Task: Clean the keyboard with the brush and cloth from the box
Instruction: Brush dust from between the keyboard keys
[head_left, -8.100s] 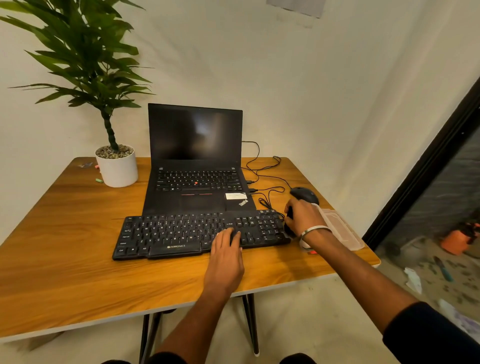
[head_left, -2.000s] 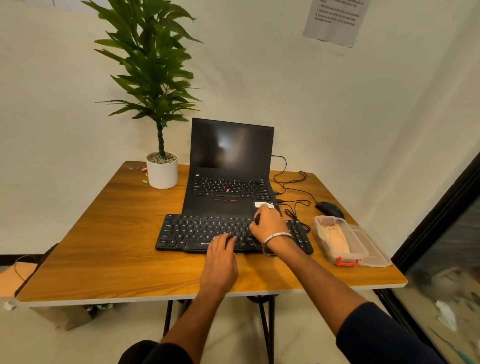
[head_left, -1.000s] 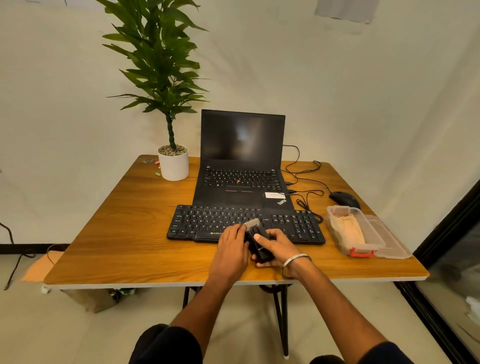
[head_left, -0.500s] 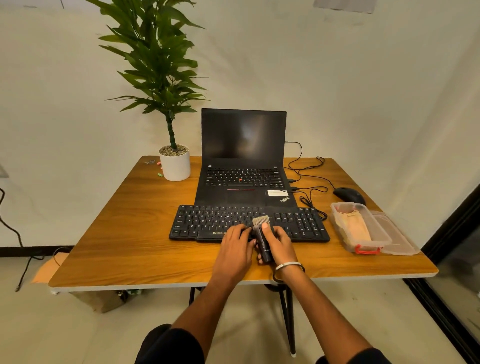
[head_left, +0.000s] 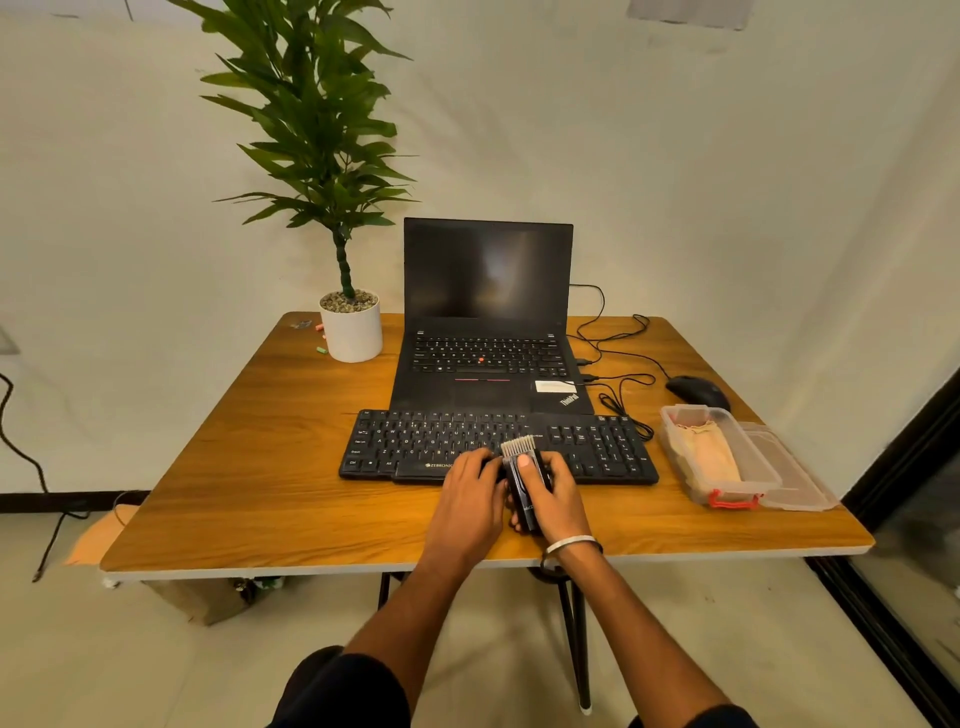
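Wooden table under a pale wall: the brush is now out of the box, gripped in the right hand, left hand pinching it too, bristles at twelve o'clock over the keyboard. Brushing looks imminent; cloth waits boxed at three o'clock.

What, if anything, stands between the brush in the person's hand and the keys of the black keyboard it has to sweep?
Nothing visible does. The right hand grips the brush, its bristles pointing out over the front rows of the keyboard. The left hand lies beside the brush at the keyboard's front edge, not across the keys ahead of the bristles.
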